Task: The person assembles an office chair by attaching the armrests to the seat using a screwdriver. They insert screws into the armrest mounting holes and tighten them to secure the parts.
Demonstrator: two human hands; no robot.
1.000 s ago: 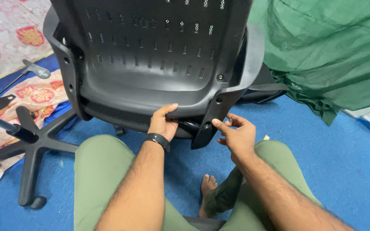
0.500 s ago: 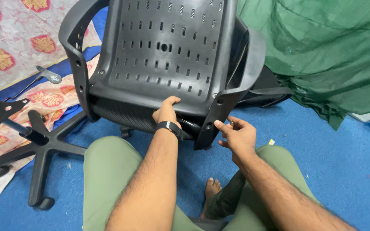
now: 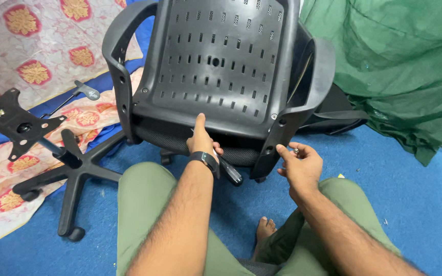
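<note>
- Nearest the camera, the person sat on the blue floor [image 3: 410, 204] with knees in green trousers spread, so the chair seat [image 3: 216, 66] stood between them within reach.
- The left hand [image 3: 202, 138] gripped a dark-handled tool [image 3: 228, 173], fingers closed around it and forefinger laid up against the seat's lower edge, apparently steadying the tip there.
- The right hand [image 3: 299, 164], just right of the seat's armrest bracket [image 3: 274, 148], pinched a small metal fastener [image 3: 296, 151] between fingertips.
- The seat was tipped up on edge, slotted underside facing the person, presumably to expose its mounting holes.
- Left of the seat lay the 5-legged wheeled base [image 3: 72, 174] with its mounting plate [image 3: 11, 120].
- Behind the seat, to its right, lay green fabric [image 3: 395, 61].
</note>
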